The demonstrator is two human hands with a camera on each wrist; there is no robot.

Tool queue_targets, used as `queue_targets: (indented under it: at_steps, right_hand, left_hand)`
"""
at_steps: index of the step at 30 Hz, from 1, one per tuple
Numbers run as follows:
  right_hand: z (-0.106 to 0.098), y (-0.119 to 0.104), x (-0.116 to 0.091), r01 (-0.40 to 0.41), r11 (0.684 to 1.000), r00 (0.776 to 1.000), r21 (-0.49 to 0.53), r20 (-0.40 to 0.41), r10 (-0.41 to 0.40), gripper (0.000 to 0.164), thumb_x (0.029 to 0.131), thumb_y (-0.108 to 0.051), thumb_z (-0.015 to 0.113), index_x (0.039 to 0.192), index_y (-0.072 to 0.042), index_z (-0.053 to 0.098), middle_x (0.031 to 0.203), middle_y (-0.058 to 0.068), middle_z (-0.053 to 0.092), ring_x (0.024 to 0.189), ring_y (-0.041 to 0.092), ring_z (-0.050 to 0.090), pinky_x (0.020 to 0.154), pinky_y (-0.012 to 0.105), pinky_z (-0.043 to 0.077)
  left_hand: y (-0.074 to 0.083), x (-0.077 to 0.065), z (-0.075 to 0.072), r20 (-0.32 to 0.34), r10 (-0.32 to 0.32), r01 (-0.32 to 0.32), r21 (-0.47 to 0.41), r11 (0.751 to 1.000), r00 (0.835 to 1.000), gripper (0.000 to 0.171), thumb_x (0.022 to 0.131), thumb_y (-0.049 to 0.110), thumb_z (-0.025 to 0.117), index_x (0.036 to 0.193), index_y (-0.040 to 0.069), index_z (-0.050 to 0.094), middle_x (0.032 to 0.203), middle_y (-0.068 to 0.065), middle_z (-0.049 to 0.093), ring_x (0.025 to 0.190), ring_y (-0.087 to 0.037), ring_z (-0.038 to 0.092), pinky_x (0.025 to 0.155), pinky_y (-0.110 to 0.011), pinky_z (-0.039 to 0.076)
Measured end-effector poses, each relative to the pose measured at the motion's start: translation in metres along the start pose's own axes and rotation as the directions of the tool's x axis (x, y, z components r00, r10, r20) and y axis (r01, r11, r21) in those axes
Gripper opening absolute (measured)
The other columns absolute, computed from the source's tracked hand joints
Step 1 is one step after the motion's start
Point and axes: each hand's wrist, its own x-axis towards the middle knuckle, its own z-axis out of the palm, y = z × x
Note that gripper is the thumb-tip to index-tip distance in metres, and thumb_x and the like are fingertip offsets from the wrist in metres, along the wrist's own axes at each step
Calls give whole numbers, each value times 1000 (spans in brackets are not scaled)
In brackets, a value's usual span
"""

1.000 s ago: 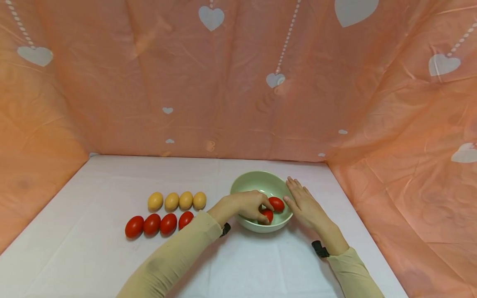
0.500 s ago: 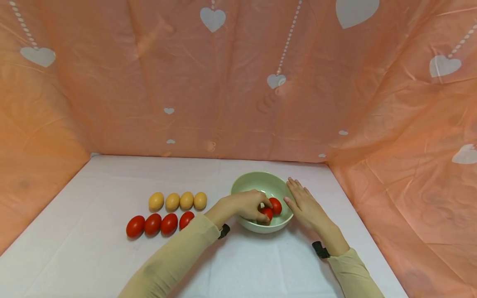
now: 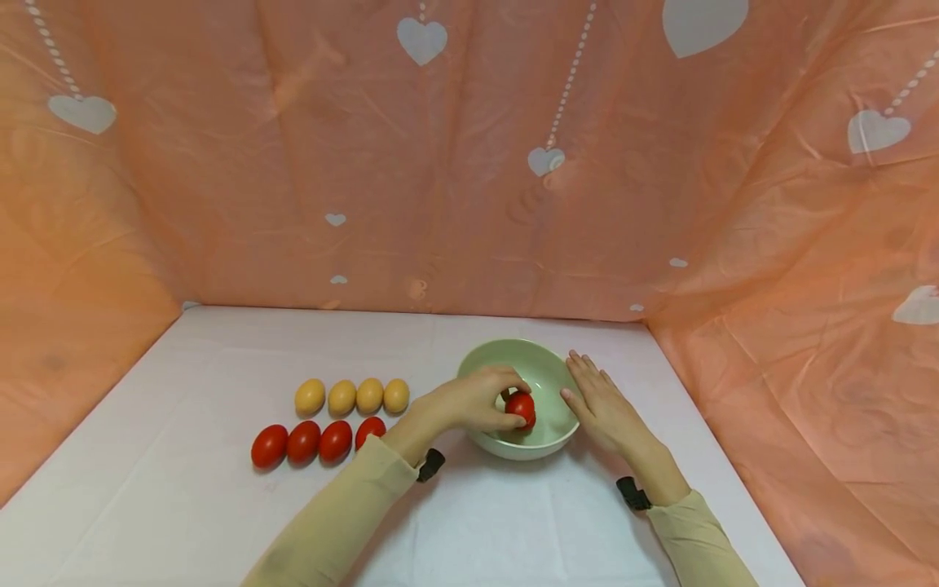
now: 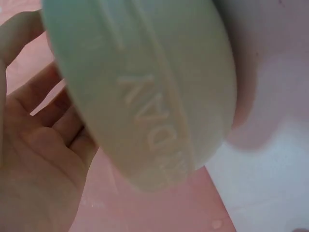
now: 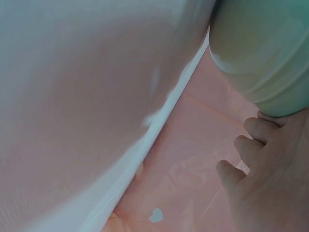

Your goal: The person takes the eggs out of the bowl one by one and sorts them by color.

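Observation:
A pale green bowl (image 3: 553,375) stands on the white-covered table, right of its middle. Over its inside, my left hand (image 3: 480,401) pinches a glossy red egg (image 3: 521,409) between thumb and fingers. Any other red egg in the bowl is hidden behind the held one. My right hand (image 3: 605,412) lies with straight fingers along the bowl's right rim. In the left wrist view, the bowl's outer wall (image 4: 145,96) with raised letters covers the fingertips of the left hand (image 4: 43,159). In the right wrist view, the fingers of the right hand (image 5: 270,169) touch the bowl (image 5: 270,58).
Left of the bowl, several yellow eggs (image 3: 341,398) lie in a row. In front of them is a row of red eggs (image 3: 303,443), the rightmost close to the left sleeve. An orange curtain (image 3: 469,204) with hearts encloses the table (image 3: 484,522) at back and sides.
My left hand has drawn slightly up and left with the red egg. The other red egg, visible beside it before, no longer shows separately. My right hand has stayed at the bowl.

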Motion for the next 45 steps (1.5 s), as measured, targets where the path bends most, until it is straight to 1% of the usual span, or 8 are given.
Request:
queue_targets:
  at_steps: [4, 11, 19, 26, 32, 36, 40, 45]
  right_hand:
    - [0, 0, -1, 0, 1000, 1000, -3, -3, 0, 64, 112, -36, 42, 160, 5, 30, 169, 20, 25, 156, 43, 20, 124, 62, 18]
    - [0, 1, 0, 3, 1000, 1000, -10, -4, -3, 64, 112, -36, 43, 159, 6, 30, 169, 20, 25, 155, 43, 21, 123, 63, 18]
    - [0, 1, -2, 6, 1000, 1000, 1, -1, -6, 64, 113, -36, 42, 159, 7, 29, 169, 20, 25, 156, 44, 20, 123, 63, 17]
    - [-1, 2, -3, 36, 999, 999, -7, -37, -37, 63, 112, -33, 45, 157, 9, 33, 166, 24, 29, 153, 47, 24, 122, 65, 20]
    - [-1, 3, -2, 23, 1000, 1000, -3, -14, -23, 64, 112, -34, 44, 159, 7, 31, 168, 22, 27, 155, 45, 22, 123, 63, 18]
    - [-1, 2, -2, 26, 1000, 1000, 1, -18, -26, 64, 112, -34, 45, 158, 8, 31, 167, 23, 27, 154, 46, 22, 123, 63, 18]
    - [0, 2, -1, 27, 1000, 999, 0, -24, -27, 64, 112, -34, 44, 158, 8, 32, 167, 23, 28, 154, 47, 23, 122, 64, 19]
    - [2, 2, 0, 15, 1000, 1000, 2, -9, -15, 65, 112, -36, 43, 159, 7, 31, 168, 22, 26, 155, 45, 21, 123, 64, 18]
  left_hand:
    - [1, -9, -7, -63, -17, 17, -1, 1000, 998, 40, 92, 24, 76, 128, 6, 68, 121, -4, 69, 106, -19, 65, 94, -31, 54]
    - [1, -26, -17, -119, -78, 71, -59, 996, 990, 41, 92, 25, 77, 129, 11, 67, 124, 0, 67, 110, -17, 63, 96, -33, 53]
    - [-1, -49, -28, -204, -92, 75, -88, 993, 975, 41, 91, 23, 79, 129, 12, 66, 124, 1, 66, 110, -15, 63, 97, -35, 53]
    - [-7, -72, -35, -268, -73, 60, -55, 997, 961, 42, 90, 21, 82, 128, 12, 66, 119, 3, 67, 108, -15, 63, 98, -37, 53]
    - [-12, -94, -40, -285, -123, 113, -50, 992, 951, 42, 88, 25, 85, 125, 16, 67, 118, 6, 66, 108, -14, 63, 96, -37, 55]
    - [-16, -106, -41, -288, -138, 138, -20, 990, 948, 42, 87, 23, 85, 124, 15, 68, 118, 5, 67, 107, -16, 64, 94, -38, 56]
    - [-21, -115, -41, -276, -133, 149, 36, 988, 952, 41, 86, 22, 85, 122, 13, 69, 117, 2, 67, 105, -19, 64, 93, -41, 55]
    - [-28, -126, -38, -238, -154, 181, 92, 979, 959, 37, 86, 23, 84, 119, 13, 70, 117, 1, 68, 102, -21, 66, 94, -42, 55]
